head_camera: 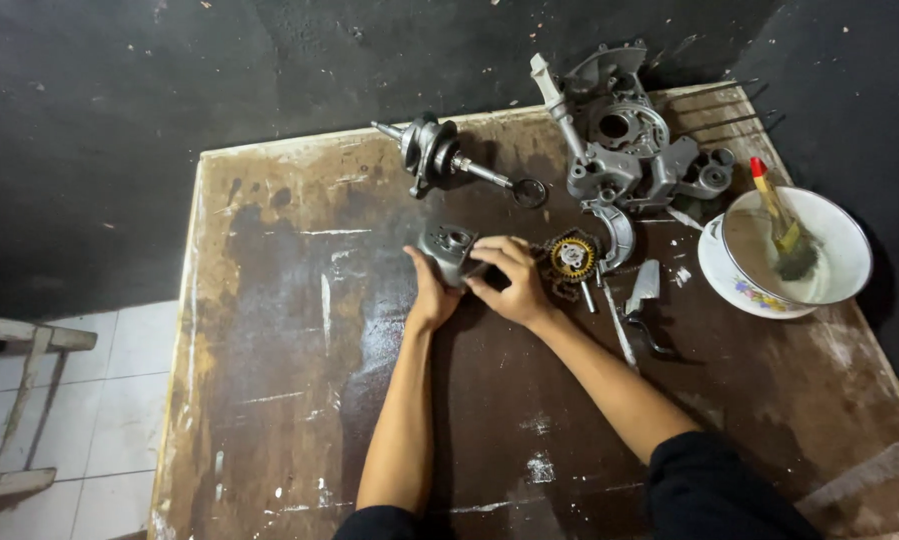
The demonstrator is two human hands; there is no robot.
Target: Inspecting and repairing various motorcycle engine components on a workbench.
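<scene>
Hands both wrapped on one small grey cast-metal housing [449,250]: left hand [429,290] cups under, right hand [509,280] clamps over, brass-centred toothed gear [572,257] just beside.

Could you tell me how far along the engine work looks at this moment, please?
Done: crankshaft, crankcase half and gear lie apart on the table. In hand: left hand and right hand grip a small metal housing. Left: brush sits unused in the bowl.

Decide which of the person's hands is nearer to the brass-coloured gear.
Right. The right hand lies just beside the brass-coloured gear, on its left in view; the left hand sits farther off, beyond the small metal housing both hold.
</scene>
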